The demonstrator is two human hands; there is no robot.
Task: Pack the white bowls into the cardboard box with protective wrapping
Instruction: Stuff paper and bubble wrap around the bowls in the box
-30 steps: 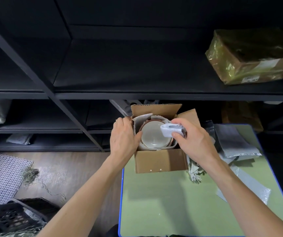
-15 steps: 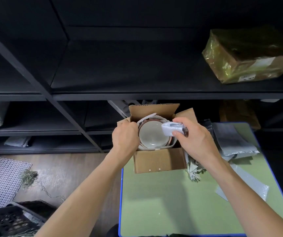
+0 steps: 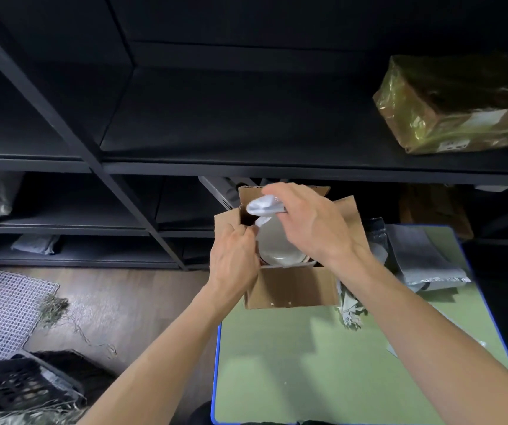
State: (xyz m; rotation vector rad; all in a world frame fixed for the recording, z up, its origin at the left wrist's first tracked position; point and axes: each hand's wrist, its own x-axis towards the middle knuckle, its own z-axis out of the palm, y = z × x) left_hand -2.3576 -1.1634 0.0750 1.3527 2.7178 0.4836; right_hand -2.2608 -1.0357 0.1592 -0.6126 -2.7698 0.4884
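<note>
Right hand [image 3: 311, 225]: grasps a crumpled white wad of wrapping [image 3: 264, 207], held just above the far left corner of the cardboard box [image 3: 292, 286].
Left hand [image 3: 234, 256]: fingers are curled over the box's left wall and grasp it. Whether they also pinch the wrapping inside cannot be told.
White bowl [image 3: 277, 251]: sits inside the box, mouth up and partly hidden under the right hand. A strip of white liner [image 3: 286, 265] shows along its near edge. How many bowls are stacked there cannot be seen.
Box position: on the far left corner of the green table [image 3: 307, 363], flaps open and left wall close to the table edge.
Likely step: pushing the wad into the gap between bowl and box wall.
Risk, cushioning: a wad that lands on top of the bowl and not beside it would leave the rim bare against the cardboard.
Risk, force: a hard downward push could tilt the bowl or press it onto whatever lies under it.
Risk, box: pressure toward the left could slide the box off the table if the left hand loosens.
Risk, flaps: packing heaped too high would stop them from closing flat.
Nearby: grey mailer bags [image 3: 424, 259] and a tuft of shredded filler [image 3: 349, 311] lie to the right of the box.
</note>
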